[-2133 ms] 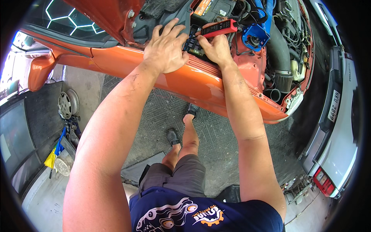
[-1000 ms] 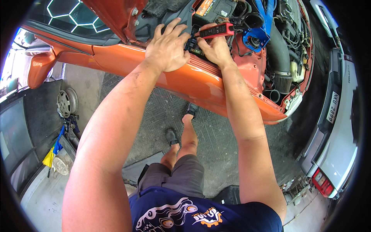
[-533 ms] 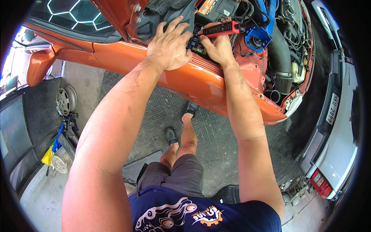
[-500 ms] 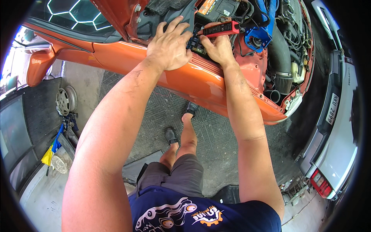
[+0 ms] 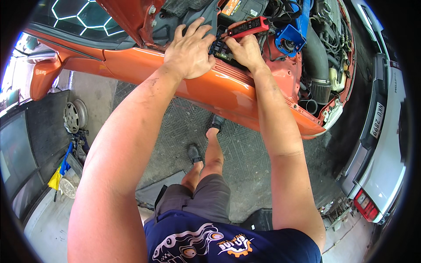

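Observation:
My right hand [image 5: 246,53] grips a red-and-black circuit tester [image 5: 248,28] over the open engine bay of an orange car. The tester's narrow end points left, toward a black fuse box [image 5: 223,51] with several small coloured fuses. Fingers partly hide the tip, so I cannot tell whether it touches a fuse. Beside the box, my left hand [image 5: 186,51] lies with its fingers spread across the inner edge of the orange fender [image 5: 210,84]. It holds nothing, and its fingertips are near the left side of the fuse box.
A battery [image 5: 258,8] sits beyond the fuse box. Right of my hands are a blue metal brace [image 5: 291,38] and a grey intake pipe [image 5: 315,59]. The raised orange hood [image 5: 131,19] stands at upper left. A silver vehicle [image 5: 388,149] is parked at right.
The tester has tilted, its wide right end rising slightly. My right hand has turned a little with it. My left hand stays spread in nearly the same place.

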`<state>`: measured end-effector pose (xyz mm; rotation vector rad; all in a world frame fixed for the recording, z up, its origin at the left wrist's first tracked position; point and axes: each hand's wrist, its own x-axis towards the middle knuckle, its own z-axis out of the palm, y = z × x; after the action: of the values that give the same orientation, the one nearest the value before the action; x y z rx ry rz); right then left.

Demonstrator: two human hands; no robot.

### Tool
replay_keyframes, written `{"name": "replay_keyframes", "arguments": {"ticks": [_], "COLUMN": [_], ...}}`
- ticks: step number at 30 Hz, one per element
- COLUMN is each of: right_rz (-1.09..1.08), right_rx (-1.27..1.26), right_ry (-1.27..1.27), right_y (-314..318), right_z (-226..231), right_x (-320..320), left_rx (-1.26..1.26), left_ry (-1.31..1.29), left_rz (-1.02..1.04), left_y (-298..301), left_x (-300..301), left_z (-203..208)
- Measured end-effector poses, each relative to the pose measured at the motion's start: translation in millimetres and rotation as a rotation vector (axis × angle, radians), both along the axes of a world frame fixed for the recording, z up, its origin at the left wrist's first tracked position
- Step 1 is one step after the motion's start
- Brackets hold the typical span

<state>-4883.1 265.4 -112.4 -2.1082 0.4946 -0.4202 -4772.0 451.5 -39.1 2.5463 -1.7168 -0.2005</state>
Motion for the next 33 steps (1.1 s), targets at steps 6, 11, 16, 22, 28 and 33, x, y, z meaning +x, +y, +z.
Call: {"name": "replay_keyframes", "arguments": {"ticks": [6,11,16,22,28,33], "right_rz": [0.004,-0.030,-0.069,-0.030,-0.038,-0.053], "right_rx": [-0.006,-0.090,0.041,0.014,-0.002,0.054], "right_ry": [0.034,0.020,-0.136,-0.078,-0.077,-0.116], "right_y": [6.1,7.1,12.3,6.1,9.1,10.1], "right_z": [8.2,0.3,1.4,-3.0,-2.5,-0.9], "right_x": [2.2,-2.9,-4.9,-4.0,-4.8,-4.2], "left_rx": [-0.015,-0.016,-0.032,-0.026,0.001,-0.011], "left_ry": [-0.016,-0.014,-0.015,-0.021,-0.013,-0.016], "left_rz": [-0.002,-0.005,0.000,0.003,0.008,0.009], "left_y": [0.7,-0.7,2.3,0.2,1.4,1.1], "left_x": [2.5,0.7,2.7,0.9,1.4,0.5], "left_z": [-0.7,-1.2,-3.6,-2.0,-0.2,-1.6]}}
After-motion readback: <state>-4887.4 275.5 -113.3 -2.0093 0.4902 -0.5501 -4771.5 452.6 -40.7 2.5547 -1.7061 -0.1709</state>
